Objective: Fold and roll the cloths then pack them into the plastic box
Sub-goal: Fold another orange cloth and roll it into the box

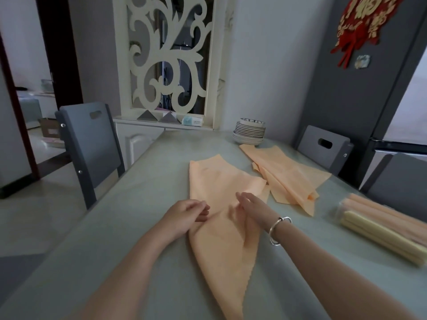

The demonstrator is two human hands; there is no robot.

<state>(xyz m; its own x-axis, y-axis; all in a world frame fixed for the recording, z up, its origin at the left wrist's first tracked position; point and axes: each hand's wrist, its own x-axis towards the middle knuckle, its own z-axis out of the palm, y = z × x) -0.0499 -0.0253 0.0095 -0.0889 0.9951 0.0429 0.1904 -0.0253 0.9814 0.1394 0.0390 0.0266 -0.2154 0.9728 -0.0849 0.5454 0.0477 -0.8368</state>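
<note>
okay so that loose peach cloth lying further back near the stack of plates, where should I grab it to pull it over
Judging from how it lies, pinch the crumpled peach cloth at its near pointed corner, which sticks out flat toward you beside the clear plastic box of rolls. Come from the near right side with the right hand; its far end lies close to the stack of white plates.

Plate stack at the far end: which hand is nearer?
Right. The right hand lies on the near cloth, below and slightly left of the plate stack. The left hand sits farther left, at the cloth's left edge.
</note>
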